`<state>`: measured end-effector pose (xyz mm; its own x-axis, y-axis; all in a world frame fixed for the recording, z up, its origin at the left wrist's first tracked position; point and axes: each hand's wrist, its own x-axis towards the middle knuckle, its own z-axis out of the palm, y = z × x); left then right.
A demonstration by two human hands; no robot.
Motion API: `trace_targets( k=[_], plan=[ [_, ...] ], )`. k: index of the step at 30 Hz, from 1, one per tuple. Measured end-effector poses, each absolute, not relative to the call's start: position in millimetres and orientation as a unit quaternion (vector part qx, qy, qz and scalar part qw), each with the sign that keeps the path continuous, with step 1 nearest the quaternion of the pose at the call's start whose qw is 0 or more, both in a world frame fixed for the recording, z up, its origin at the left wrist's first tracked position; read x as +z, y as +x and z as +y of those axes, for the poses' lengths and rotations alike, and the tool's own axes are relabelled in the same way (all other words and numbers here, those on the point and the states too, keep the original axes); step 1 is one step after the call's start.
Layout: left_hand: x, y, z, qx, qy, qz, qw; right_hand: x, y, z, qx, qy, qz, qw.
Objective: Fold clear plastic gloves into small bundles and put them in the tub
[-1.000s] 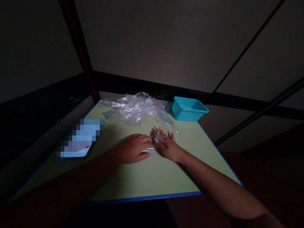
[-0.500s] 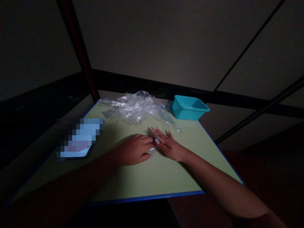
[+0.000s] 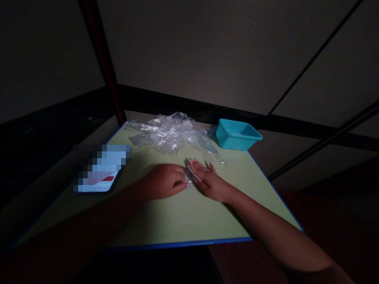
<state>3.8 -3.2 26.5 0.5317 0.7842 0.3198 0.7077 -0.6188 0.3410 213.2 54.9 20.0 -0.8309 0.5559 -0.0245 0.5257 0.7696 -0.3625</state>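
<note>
A small piece of clear plastic [image 3: 190,178] lies between my hands near the middle of the green table [image 3: 177,225]. My left hand [image 3: 167,181] has its fingers curled, with thumb and fingertips at the plastic's left edge. My right hand [image 3: 209,179] lies with its fingers stretched out, partly over the plastic, whose folded edge stands up beside the fingers. Beyond both hands spreads a crumpled pile of clear plastic bags [image 3: 171,132].
At the table's back right corner sits a turquoise plastic basket [image 3: 237,138]. On the left side lies a phone [image 3: 103,173] with a lit, partly blurred screen. A pale panelled wall stands behind the table.
My left hand has drawn slightly left and curled its fingers, showing a gap between thumb and fingers. My right thumb has moved down beside the plastic. The view has shifted slightly.
</note>
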Motion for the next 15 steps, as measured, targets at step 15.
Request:
trace_targets(
  k=[15],
  plan=[
    [9,9,16,0.467,0.614,0.521,0.366,18,207,50,0.144,-0.288,-0.947,0.002]
  ],
)
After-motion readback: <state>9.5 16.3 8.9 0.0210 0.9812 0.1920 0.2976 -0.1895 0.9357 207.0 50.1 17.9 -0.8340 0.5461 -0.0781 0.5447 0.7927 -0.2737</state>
